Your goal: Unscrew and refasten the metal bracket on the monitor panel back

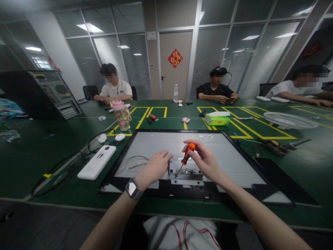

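A flat display panel (223,163) lies back side up on the green table in front of me, its frame black. Near its front edge sits a metal bracket with ports (191,172). My right hand (206,161) grips an orange and black screwdriver (189,152) by the handle. The tool is tilted, with its tip down at the bracket's lower left. My left hand (154,168), a watch (132,189) on its wrist, lies with fingers stretched out at the bracket's left side. Thin coloured wires (135,161) run over the panel to the left of that hand.
Left of the panel are a white power bank (97,162), black cables (62,170) and a pink-lidded bottle (121,116). A computer case (56,92) stands farther left. To the right lie a dark flat panel (286,180) and a green packet (217,119). Several people sit opposite.
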Demonstrator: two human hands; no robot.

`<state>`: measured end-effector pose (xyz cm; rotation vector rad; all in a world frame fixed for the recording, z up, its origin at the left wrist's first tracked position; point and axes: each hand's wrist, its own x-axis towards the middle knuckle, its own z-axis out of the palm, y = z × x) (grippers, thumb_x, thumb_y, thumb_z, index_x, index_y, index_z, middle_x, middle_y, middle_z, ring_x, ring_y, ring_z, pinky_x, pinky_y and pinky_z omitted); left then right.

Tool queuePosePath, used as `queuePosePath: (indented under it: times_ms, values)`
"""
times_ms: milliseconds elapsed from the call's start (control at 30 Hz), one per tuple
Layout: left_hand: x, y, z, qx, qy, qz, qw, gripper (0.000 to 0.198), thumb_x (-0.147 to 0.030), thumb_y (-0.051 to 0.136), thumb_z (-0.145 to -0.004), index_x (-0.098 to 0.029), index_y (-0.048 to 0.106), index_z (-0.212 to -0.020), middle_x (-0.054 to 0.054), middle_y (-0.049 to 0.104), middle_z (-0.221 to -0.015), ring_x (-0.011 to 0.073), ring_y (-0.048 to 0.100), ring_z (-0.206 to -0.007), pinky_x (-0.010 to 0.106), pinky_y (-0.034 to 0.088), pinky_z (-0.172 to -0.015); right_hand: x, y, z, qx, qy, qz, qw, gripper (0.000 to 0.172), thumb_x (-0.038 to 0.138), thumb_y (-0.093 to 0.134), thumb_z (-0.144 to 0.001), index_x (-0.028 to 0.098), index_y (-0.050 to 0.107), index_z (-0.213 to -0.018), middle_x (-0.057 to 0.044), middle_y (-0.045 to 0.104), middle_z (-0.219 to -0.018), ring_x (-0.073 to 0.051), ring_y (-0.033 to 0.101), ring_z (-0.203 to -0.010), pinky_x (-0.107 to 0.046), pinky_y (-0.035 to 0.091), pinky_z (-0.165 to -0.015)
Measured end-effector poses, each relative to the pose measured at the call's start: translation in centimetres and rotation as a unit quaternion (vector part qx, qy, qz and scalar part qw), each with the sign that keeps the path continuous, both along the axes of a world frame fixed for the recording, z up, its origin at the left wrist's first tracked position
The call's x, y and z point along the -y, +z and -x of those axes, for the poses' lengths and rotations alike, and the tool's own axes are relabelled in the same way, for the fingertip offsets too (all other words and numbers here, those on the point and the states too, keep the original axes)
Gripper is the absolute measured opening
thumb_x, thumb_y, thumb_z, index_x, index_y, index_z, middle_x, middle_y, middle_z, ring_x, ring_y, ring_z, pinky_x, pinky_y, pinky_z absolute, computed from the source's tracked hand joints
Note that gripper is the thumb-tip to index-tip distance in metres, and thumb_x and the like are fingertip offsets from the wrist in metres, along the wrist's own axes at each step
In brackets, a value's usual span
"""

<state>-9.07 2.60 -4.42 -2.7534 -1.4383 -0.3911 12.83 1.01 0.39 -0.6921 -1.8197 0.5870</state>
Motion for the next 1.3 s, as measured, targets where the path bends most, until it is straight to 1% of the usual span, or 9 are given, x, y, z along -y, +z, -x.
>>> queuePosePath:
  times_ms: [100, 233, 333, 400, 600, 800, 967, 1200, 1300]
  values:
    - [0.0, -0.1, 0.1, 0.003, -0.001, -0.003, 1.0, 0.04, -0.014, 0.039, -0.093, -0.02, 0.05, -0.131, 0.011, 0.051, -0.138, 0.0222, 0.047, -0.128, 0.04, 0.037, -0.108, 0.0, -0.3, 0.0, -0.038, -0.027, -0.04, 0.998, 0.019, 0.027, 0.048, -0.096, 0.023, 0.053, -0.114, -0.003, 0.065, -0.088, -0.017, 0.062, -0.073, -0.032, 0.051, -0.069]
    - [0.0, -0.1, 0.1, -0.008, -0.003, 0.0, 1.0, 0.04, -0.013, 0.041, -0.093, -0.017, 0.05, -0.131, 0.013, 0.051, -0.139, 0.0234, 0.046, -0.13, 0.04, 0.036, -0.109, -0.4, -0.7, -0.5, -0.1, -0.129, -0.102, 0.981, 0.013, 0.025, 0.046, -0.095, 0.022, 0.053, -0.107, 0.002, 0.054, -0.075, -0.012, 0.051, -0.055, -0.025, 0.043, -0.053]
    - [0.1, 0.1, 0.1, -0.012, 0.001, 0.003, 1.0, 0.041, -0.012, 0.042, -0.092, -0.016, 0.051, -0.131, 0.014, 0.051, -0.138, 0.0244, 0.047, -0.129, 0.04, 0.036, -0.109, -0.6, -0.9, -0.8, -0.083, -0.205, -0.154, 0.963, 0.01, 0.022, 0.048, -0.093, 0.021, 0.054, -0.101, 0.005, 0.048, -0.068, -0.009, 0.043, -0.047, -0.023, 0.037, -0.048]
    - [0.1, 0.2, 0.0, -0.008, 0.002, 0.004, 1.0, 0.04, -0.013, 0.041, -0.092, -0.016, 0.051, -0.131, 0.014, 0.052, -0.138, 0.0241, 0.048, -0.129, 0.04, 0.036, -0.109, -0.7, -0.8, -0.9, -0.058, -0.225, -0.175, 0.957, 0.01, 0.02, 0.049, -0.091, 0.02, 0.054, -0.1, 0.005, 0.048, -0.067, -0.008, 0.042, -0.045, -0.023, 0.036, -0.047]
    - [0.0, 0.3, 0.0, -0.01, 0.001, 0.005, 1.0, 0.04, -0.012, 0.041, -0.092, -0.016, 0.051, -0.131, 0.014, 0.052, -0.138, 0.0243, 0.048, -0.129, 0.04, 0.036, -0.11, -0.7, -0.9, -0.5, -0.024, -0.231, -0.194, 0.953, 0.009, 0.019, 0.048, -0.091, 0.02, 0.054, -0.098, 0.006, 0.047, -0.064, -0.009, 0.043, -0.046, -0.023, 0.037, -0.048]
    - [0.0, 0.0, 0.1, -0.007, 0.001, 0.008, 1.0, 0.04, -0.013, 0.04, -0.093, -0.017, 0.05, -0.132, 0.014, 0.05, -0.14, 0.024, 0.046, -0.131, 0.041, 0.036, -0.11, -0.7, -1.1, -0.6, -0.03, -0.24, -0.171, 0.955, 0.009, 0.021, 0.047, -0.092, 0.022, 0.053, -0.098, 0.003, 0.05, -0.07, -0.011, 0.045, -0.049, -0.025, 0.038, -0.05]
    - [-0.1, -0.2, 0.2, -0.005, -0.004, 0.008, 1.0, 0.04, -0.014, 0.04, -0.093, -0.019, 0.05, -0.132, 0.012, 0.05, -0.141, 0.0233, 0.045, -0.132, 0.041, 0.036, -0.11, -0.6, -1.1, -0.4, -0.028, -0.218, -0.159, 0.962, 0.009, 0.022, 0.045, -0.092, 0.022, 0.052, -0.098, 0.005, 0.048, -0.065, -0.01, 0.043, -0.046, -0.025, 0.036, -0.048]
    - [-0.1, -0.1, 0.2, -0.006, 0.002, 0.012, 1.0, 0.041, -0.014, 0.04, -0.093, -0.018, 0.05, -0.133, 0.012, 0.05, -0.141, 0.023, 0.046, -0.131, 0.04, 0.035, -0.111, -0.6, -1.5, -0.1, -0.071, -0.184, -0.119, 0.973, 0.01, 0.023, 0.04, -0.096, 0.022, 0.05, -0.098, 0.005, 0.046, -0.064, -0.011, 0.043, -0.047, -0.024, 0.035, -0.047]
    - [-0.1, -0.1, 0.1, -0.007, 0.004, 0.01, 1.0, 0.041, -0.014, 0.041, -0.093, -0.018, 0.05, -0.133, 0.012, 0.05, -0.141, 0.0227, 0.046, -0.131, 0.04, 0.035, -0.111, -0.4, -1.8, 0.3, -0.095, -0.17, -0.135, 0.971, 0.012, 0.025, 0.037, -0.097, 0.022, 0.049, -0.095, 0.004, 0.047, -0.064, -0.011, 0.044, -0.048, -0.025, 0.036, -0.047]
